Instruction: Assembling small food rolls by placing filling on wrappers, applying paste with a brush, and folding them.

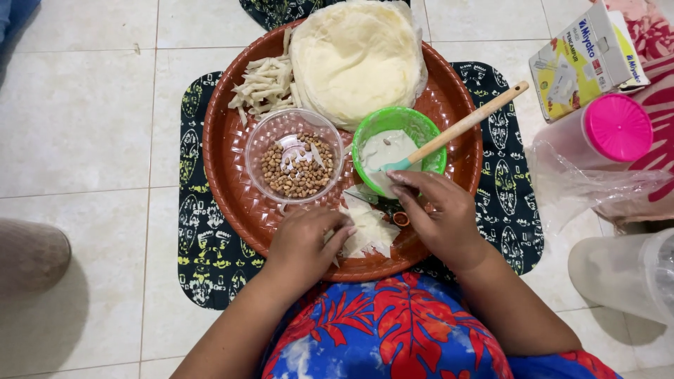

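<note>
A round brown woven tray (232,175) lies on a dark patterned mat. At its near edge lies a thin white pastry wrapper (368,228), partly folded. My left hand (303,242) presses on the wrapper's left side. My right hand (439,217) pinches its upper right corner. Behind the hands, a clear bowl (295,158) holds brown peanuts. Beside it, a green bowl (399,140) of white paste holds a wooden-handled spatula (463,126). At the back of the tray are a stack of round wrappers (354,60) and a pile of pale cut strips (267,84).
At the right, on the tiled floor, stand a clear container with a pink lid (614,130), a small cardboard box (586,56), crumpled clear plastic (590,186) and a clear jug (635,274). A grey shape (31,253) rests at the left edge.
</note>
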